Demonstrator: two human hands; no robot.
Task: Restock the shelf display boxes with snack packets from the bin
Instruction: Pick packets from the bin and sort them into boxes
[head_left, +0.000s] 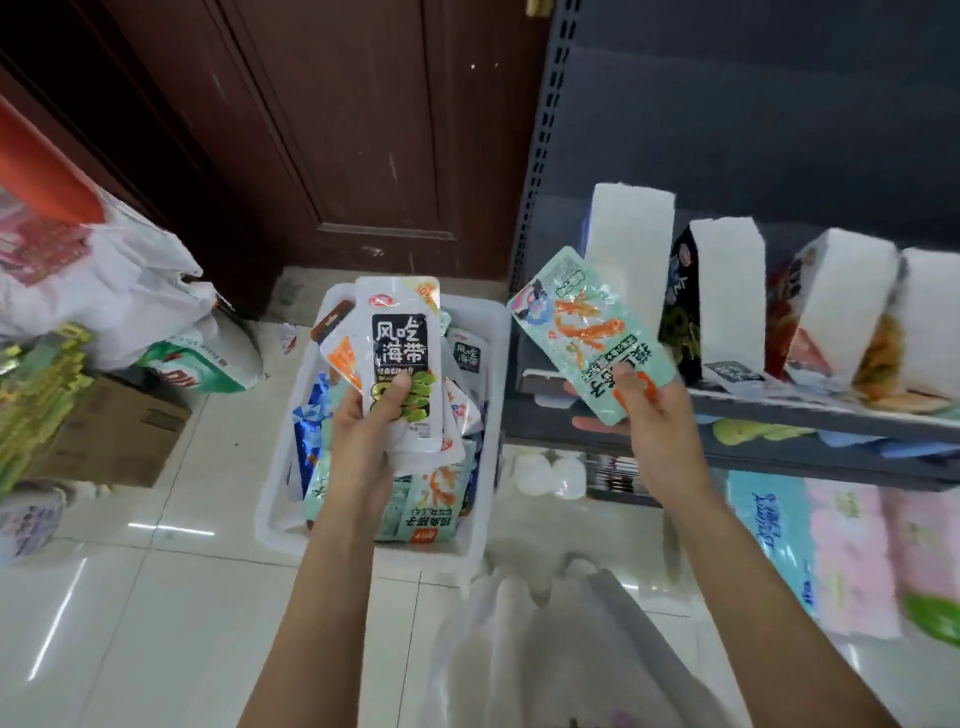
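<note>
My left hand grips a fanned stack of white snack packets with black labels, held over the white plastic bin. Several more packets, teal, white and blue, lie in the bin on the floor. My right hand pinches a mint-green packet with orange print, tilted, in front of the dark shelf. On that shelf stand several display boxes with white tops in a row; the green packet is just left of the leftmost box.
A brown wooden door stands behind the bin. White bags, a cardboard box and green goods crowd the left floor. Tissue packs fill the lower shelf. A translucent plastic bag lies on the tiles between my arms.
</note>
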